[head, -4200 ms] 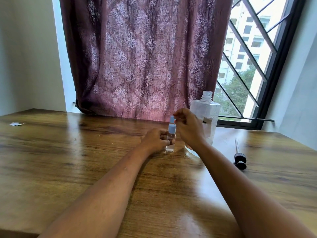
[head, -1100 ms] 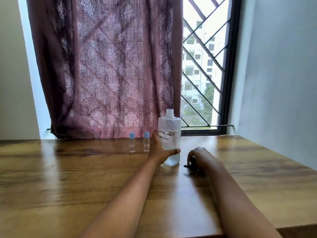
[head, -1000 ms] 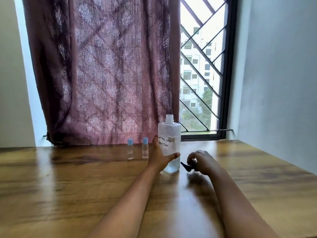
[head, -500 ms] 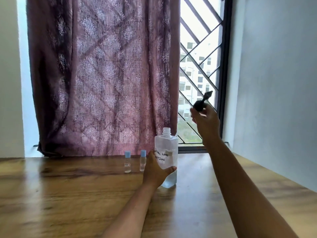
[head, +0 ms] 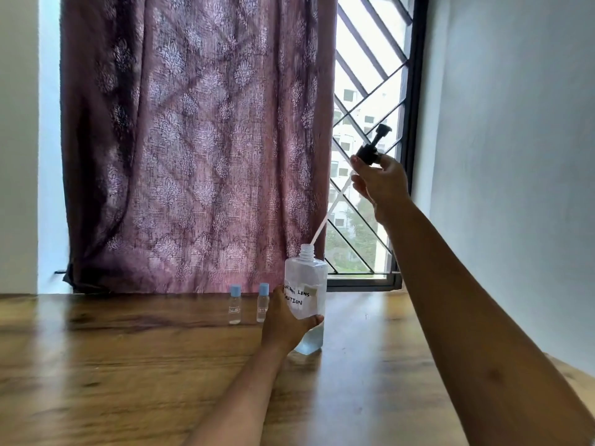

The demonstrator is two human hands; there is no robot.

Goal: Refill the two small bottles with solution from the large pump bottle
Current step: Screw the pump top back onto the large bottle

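– Fingers (head: 317, 318) of your left hand (head: 283, 326) wrap the large pump bottle (head: 306, 284), steadying it upright on the tabletop (head: 128, 365), right of centre, toward the far edge.

– And the other hand?

– Your right hand (head: 381, 185), held high to the right against the window grille (head: 363, 123), has its fingers (head: 386, 160) clamped round the black pump head (head: 370, 152). The white dip tube (head: 328, 214) slants down from it, tip at the bottle's open neck. Whether the tip is already inside, the picture does not settle.

– So where does the refill stand?

– Close to the end, by my reading. Left small bottle (head: 235, 305) and right small bottle (head: 263, 302) stand side by side just left of the big one, far on the tabletop before the curtain (head: 193, 140). Each wears its blue cap, and neither is touched by you.

– Are they full?

– Cannot tell. Both are clear and too small for a level to show. Capped and set apart, they look finished with, but that is a judgement, not a sighting.

– What is left for you?

– Feed the tube down the neck, seat the pump head and screw it tight. The big bottle appears to hold liquid only in its lower part.
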